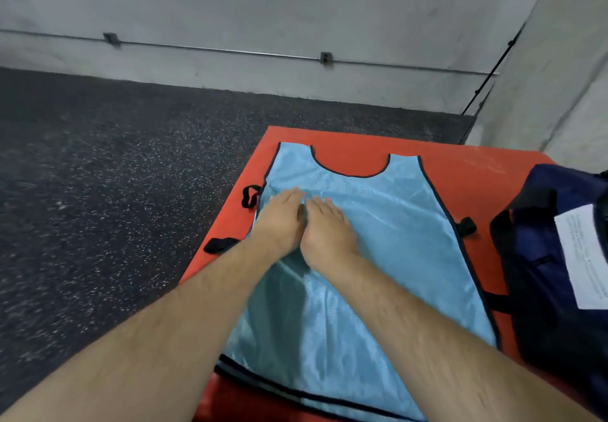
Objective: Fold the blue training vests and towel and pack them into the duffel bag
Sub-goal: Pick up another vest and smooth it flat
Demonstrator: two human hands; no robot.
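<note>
Head view, blue vest (378,240) spread flat, under straight fingers (324,206) of both hands

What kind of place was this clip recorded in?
Probably a gym or sports training room: speckled black rubber flooring, a padded red vinyl mat, and a light blue mesh training vest spread on it beside a navy fabric duffel bag.

Light-blue vest (378,224) lies flat, unfolded, beside the navy duffel bag (552,257).

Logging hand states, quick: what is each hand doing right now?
Left hand: open, flat on the blue training vest.
Right hand: open, flat on it too.
</note>
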